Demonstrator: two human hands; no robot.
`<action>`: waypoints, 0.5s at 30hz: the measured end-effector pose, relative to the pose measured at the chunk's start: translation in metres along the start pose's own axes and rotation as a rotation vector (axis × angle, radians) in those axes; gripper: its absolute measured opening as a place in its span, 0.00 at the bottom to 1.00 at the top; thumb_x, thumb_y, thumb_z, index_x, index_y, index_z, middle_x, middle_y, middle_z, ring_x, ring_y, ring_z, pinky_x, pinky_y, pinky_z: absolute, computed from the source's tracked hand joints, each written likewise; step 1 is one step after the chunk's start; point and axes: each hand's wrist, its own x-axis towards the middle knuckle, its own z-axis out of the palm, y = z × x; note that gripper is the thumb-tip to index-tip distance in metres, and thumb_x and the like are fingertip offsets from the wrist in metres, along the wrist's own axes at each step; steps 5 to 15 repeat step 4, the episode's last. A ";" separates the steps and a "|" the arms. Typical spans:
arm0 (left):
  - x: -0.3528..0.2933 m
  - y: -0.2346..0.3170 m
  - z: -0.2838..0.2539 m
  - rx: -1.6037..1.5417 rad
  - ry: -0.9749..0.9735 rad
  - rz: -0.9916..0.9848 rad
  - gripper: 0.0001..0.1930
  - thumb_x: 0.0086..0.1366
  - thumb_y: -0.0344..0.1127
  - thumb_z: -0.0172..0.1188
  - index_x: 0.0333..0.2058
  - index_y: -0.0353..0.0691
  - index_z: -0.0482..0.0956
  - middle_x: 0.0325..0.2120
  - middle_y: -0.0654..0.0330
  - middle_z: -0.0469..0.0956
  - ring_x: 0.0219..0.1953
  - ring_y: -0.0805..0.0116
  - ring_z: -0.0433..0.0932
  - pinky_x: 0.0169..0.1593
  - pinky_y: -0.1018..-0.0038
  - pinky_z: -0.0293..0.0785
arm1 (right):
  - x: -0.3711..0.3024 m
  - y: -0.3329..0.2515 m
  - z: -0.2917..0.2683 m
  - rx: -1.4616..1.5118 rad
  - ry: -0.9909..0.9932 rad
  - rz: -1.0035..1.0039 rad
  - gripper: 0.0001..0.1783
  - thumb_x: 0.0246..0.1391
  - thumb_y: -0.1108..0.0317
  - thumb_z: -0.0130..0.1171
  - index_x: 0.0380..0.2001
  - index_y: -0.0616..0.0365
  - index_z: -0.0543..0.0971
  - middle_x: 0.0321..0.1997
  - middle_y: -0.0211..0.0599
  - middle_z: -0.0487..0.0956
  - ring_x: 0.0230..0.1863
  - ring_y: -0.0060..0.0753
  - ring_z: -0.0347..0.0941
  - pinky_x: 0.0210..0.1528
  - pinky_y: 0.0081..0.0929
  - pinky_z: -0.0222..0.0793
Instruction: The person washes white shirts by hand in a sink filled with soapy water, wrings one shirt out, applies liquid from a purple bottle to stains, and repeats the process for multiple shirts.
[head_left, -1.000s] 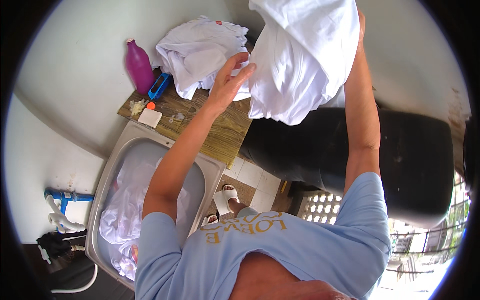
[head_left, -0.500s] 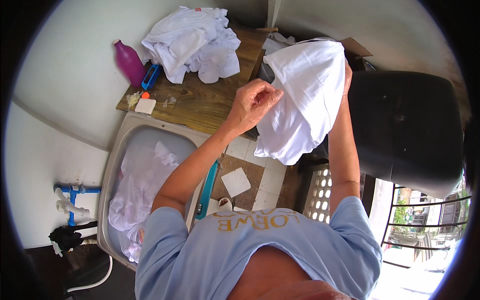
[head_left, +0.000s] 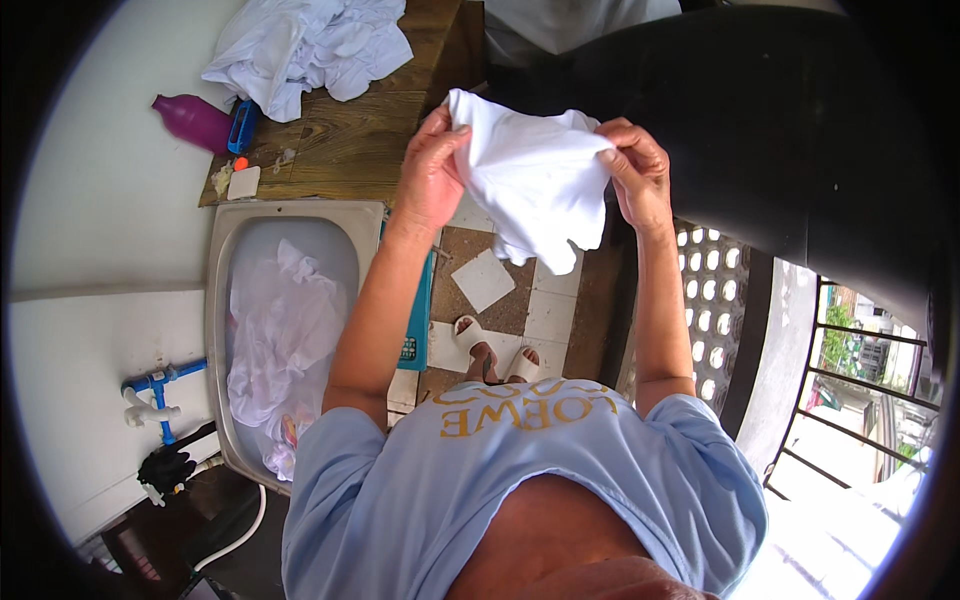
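A white cloth garment (head_left: pixel 535 180) hangs stretched between my two hands, above the tiled floor. My left hand (head_left: pixel 432 170) is closed on its upper left edge, thumb against the fabric. My right hand (head_left: pixel 637 172) pinches its upper right corner. The garment's lower edge droops loose in folds; its exact kind I cannot tell. To the left, more white clothes (head_left: pixel 285 330) lie in the water of a beige sink basin (head_left: pixel 222 240). A heap of white clothes (head_left: pixel 310 45) rests on the wooden counter (head_left: pixel 350 150) behind the basin.
A purple bottle (head_left: pixel 190 122), a blue brush (head_left: pixel 241 127) and a white soap bar (head_left: pixel 244 182) sit by the counter's left edge. A large black tank (head_left: pixel 760 130) bulges at the right. Blue pipes (head_left: pixel 165 378) run along the left wall. A teal crate (head_left: pixel 417 310) stands beside the basin.
The garment has come down and left, now spread between both hands. My left hand, earlier loose beside it, now grips its edge. The view has shifted rightward.
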 end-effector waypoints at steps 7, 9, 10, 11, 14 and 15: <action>0.002 0.008 -0.014 0.277 -0.052 -0.143 0.25 0.57 0.32 0.56 0.54 0.35 0.67 0.44 0.60 0.76 0.50 0.67 0.73 0.57 0.71 0.66 | -0.044 -0.020 -0.004 -0.389 -0.436 0.316 0.08 0.41 0.79 0.67 0.26 0.56 0.81 0.33 0.35 0.78 0.38 0.28 0.72 0.52 0.27 0.65; 0.002 0.008 -0.014 0.277 -0.052 -0.143 0.25 0.57 0.32 0.56 0.54 0.35 0.67 0.44 0.60 0.76 0.50 0.67 0.73 0.57 0.71 0.66 | -0.044 -0.020 -0.004 -0.389 -0.436 0.316 0.08 0.41 0.79 0.67 0.26 0.56 0.81 0.33 0.35 0.78 0.38 0.28 0.72 0.52 0.27 0.65; 0.002 0.008 -0.014 0.277 -0.052 -0.143 0.25 0.57 0.32 0.56 0.54 0.35 0.67 0.44 0.60 0.76 0.50 0.67 0.73 0.57 0.71 0.66 | -0.044 -0.020 -0.004 -0.389 -0.436 0.316 0.08 0.41 0.79 0.67 0.26 0.56 0.81 0.33 0.35 0.78 0.38 0.28 0.72 0.52 0.27 0.65; 0.002 0.008 -0.014 0.277 -0.052 -0.143 0.25 0.57 0.32 0.56 0.54 0.35 0.67 0.44 0.60 0.76 0.50 0.67 0.73 0.57 0.71 0.66 | -0.044 -0.020 -0.004 -0.389 -0.436 0.316 0.08 0.41 0.79 0.67 0.26 0.56 0.81 0.33 0.35 0.78 0.38 0.28 0.72 0.52 0.27 0.65; 0.002 0.008 -0.014 0.277 -0.052 -0.143 0.25 0.57 0.32 0.56 0.54 0.35 0.67 0.44 0.60 0.76 0.50 0.67 0.73 0.57 0.71 0.66 | -0.044 -0.020 -0.004 -0.389 -0.436 0.316 0.08 0.41 0.79 0.67 0.26 0.56 0.81 0.33 0.35 0.78 0.38 0.28 0.72 0.52 0.27 0.65; 0.002 0.008 -0.014 0.277 -0.052 -0.143 0.25 0.57 0.32 0.56 0.54 0.35 0.67 0.44 0.60 0.76 0.50 0.67 0.73 0.57 0.71 0.66 | -0.044 -0.020 -0.004 -0.389 -0.436 0.316 0.08 0.41 0.79 0.67 0.26 0.56 0.81 0.33 0.35 0.78 0.38 0.28 0.72 0.52 0.27 0.65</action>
